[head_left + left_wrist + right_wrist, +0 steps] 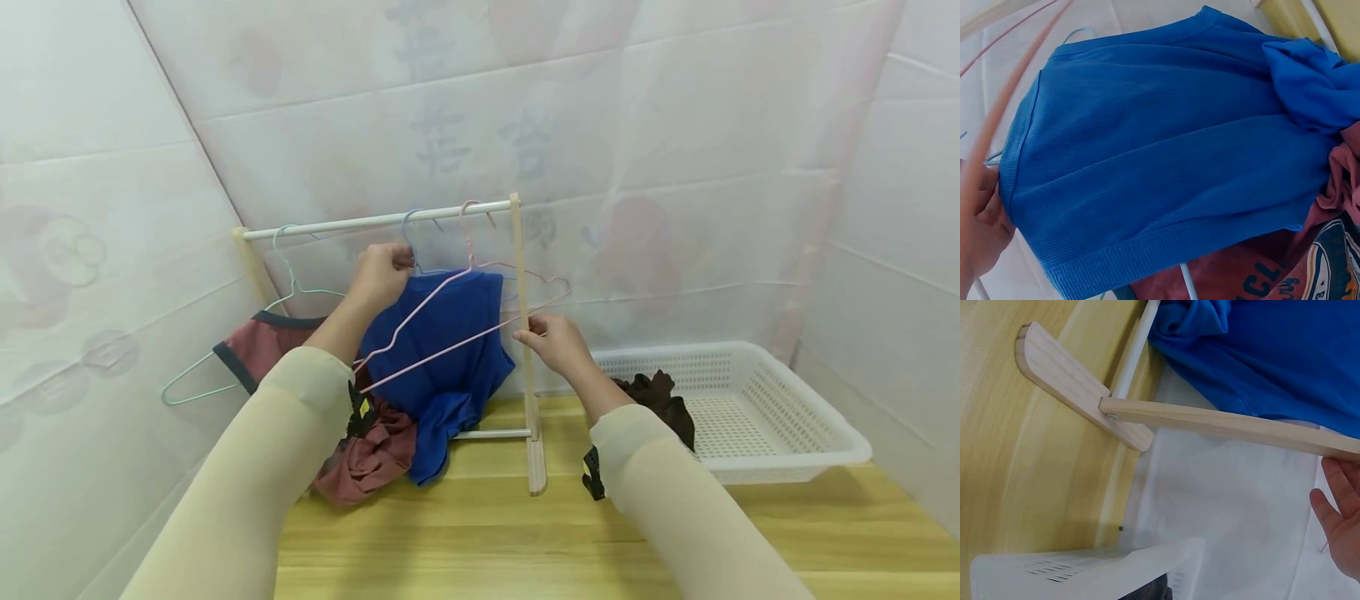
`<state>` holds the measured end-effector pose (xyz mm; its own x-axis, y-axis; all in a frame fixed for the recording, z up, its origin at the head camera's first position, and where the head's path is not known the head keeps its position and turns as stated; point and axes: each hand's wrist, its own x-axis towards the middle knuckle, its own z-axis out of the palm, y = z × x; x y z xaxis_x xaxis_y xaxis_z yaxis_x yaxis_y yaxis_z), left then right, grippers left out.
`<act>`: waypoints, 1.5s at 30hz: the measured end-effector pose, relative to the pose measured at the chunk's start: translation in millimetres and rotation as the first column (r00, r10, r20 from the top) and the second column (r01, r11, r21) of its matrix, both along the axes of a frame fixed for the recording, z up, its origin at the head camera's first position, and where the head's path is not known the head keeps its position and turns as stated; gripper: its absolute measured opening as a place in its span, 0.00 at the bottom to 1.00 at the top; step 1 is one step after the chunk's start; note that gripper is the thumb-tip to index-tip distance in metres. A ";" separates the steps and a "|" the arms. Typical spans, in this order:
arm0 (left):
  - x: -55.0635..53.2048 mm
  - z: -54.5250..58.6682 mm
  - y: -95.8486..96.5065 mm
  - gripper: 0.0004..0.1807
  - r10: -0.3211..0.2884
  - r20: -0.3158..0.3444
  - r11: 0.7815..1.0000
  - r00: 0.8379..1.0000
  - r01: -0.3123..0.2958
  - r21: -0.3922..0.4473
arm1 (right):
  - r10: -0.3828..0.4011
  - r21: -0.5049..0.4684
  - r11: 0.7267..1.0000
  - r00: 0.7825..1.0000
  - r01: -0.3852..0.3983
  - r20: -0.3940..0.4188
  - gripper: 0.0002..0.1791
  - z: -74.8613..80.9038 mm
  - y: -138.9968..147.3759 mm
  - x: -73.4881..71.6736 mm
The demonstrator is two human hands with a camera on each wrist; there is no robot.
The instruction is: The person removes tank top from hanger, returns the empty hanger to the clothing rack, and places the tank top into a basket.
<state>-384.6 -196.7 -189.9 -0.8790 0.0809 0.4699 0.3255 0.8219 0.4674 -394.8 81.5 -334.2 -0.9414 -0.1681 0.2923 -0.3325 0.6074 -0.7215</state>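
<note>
A blue ribbed garment hangs on a light blue hanger from a clothes rack's white rail. My left hand pinches the garment's edge beside the hanger's neck; the garment hides some fingertips in the left wrist view. My right hand holds the rack's right wooden post, thumb across the front, while its lower fingers stay fairly straight. A bare pink hanger hangs in front of the blue garment. Left of it, a dusty red garment with dark trim hangs on a green hanger.
A white perforated basket stands on the wooden table at right, with dark brown cloth in it. The rack's wooden foot rests on the table. Pale printed sheets enclose the back and sides.
</note>
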 end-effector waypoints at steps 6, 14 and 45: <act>1.5 2.3 0.0 0.18 0.001 0.017 1.000 1.000 -0.001 -0.016 | -0.002 0.013 1.000 1.000 0.003 -0.015 0.24 1.9 2.2 -2.0; -1.2 4.2 -0.9 0.23 -0.020 0.084 0.993 0.996 0.029 -0.113 | -0.009 0.003 1.000 1.000 0.009 -0.009 0.25 2.8 5.1 -4.6; -6.6 -9.5 -5.1 0.14 -0.020 -0.003 0.996 1.000 0.019 -0.093 | -0.010 0.001 1.000 0.999 0.011 -0.046 0.25 -1.3 -4.0 -5.6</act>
<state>-391.2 -201.8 -199.4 -0.8751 0.1413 0.4628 0.3434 0.8551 0.3884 -400.3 77.5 -335.5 -0.9288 -0.1587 0.3349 -0.3587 0.6119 -0.7049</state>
